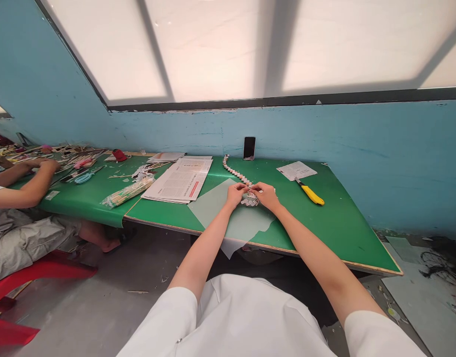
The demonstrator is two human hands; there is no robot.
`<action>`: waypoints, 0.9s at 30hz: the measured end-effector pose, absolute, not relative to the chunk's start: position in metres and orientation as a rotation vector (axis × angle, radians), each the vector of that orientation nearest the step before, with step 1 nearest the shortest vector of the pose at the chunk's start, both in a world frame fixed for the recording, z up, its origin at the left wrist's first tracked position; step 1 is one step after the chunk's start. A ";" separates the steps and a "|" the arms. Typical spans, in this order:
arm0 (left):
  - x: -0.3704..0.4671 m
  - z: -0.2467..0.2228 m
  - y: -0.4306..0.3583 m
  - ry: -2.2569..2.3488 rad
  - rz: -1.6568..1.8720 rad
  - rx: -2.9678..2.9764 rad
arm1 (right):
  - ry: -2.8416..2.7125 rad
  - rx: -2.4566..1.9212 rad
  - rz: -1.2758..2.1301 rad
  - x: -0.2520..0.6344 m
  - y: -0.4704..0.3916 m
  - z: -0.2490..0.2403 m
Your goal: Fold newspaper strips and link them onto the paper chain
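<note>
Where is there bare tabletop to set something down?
Widest: green tabletop right of the right hand, bounded by the yellow-handled tool and the front and right edges. Smaller: between the paper chain and the white card. Crowded: left, with newspapers and wrapped sticks; front middle, with the translucent sheet.

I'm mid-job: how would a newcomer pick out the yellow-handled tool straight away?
On the green table, look to the right of the person's right hand. The tool lies there, its narrow end by a white sheet's near edge. Its bright yellow handle sets it apart from the pale sheet and the dark phone against the wall.
</note>
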State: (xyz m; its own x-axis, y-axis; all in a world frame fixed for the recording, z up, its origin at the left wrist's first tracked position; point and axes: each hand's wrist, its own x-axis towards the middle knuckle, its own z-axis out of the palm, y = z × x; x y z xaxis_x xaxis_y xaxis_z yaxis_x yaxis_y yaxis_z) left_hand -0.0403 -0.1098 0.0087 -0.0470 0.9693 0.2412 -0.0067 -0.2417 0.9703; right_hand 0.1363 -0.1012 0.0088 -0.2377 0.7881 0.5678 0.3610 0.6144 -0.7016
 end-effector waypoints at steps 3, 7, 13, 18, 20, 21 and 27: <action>-0.040 0.007 -0.109 1.122 1.427 1.346 | -1.859 -0.907 0.552 0.137 -0.102 0.008; -0.040 0.005 -0.108 1.126 1.409 1.346 | -1.942 -0.867 0.545 0.138 -0.104 0.009; -0.039 0.004 -0.108 1.089 1.340 1.386 | -2.157 -0.901 0.378 0.141 -0.105 0.012; -0.039 0.004 -0.108 1.069 1.335 1.400 | -2.239 -0.888 0.242 0.139 -0.103 0.011; -0.039 0.004 -0.108 1.060 1.332 1.403 | -2.233 -0.856 0.232 0.138 -0.102 0.010; -0.039 0.005 -0.108 1.053 1.331 1.406 | -2.226 -0.844 0.222 0.138 -0.101 0.009; -0.041 0.010 -0.111 1.005 1.351 1.423 | -2.184 -0.848 0.229 0.136 -0.102 0.008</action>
State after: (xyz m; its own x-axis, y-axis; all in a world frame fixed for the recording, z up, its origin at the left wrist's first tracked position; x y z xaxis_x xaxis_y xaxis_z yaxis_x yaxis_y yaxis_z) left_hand -0.0406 -0.1105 0.0096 0.0714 0.9623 0.2625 -0.0255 -0.2613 0.9649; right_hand 0.1359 -0.1024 0.0077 -0.4845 0.6391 0.5973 0.5010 0.7624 -0.4094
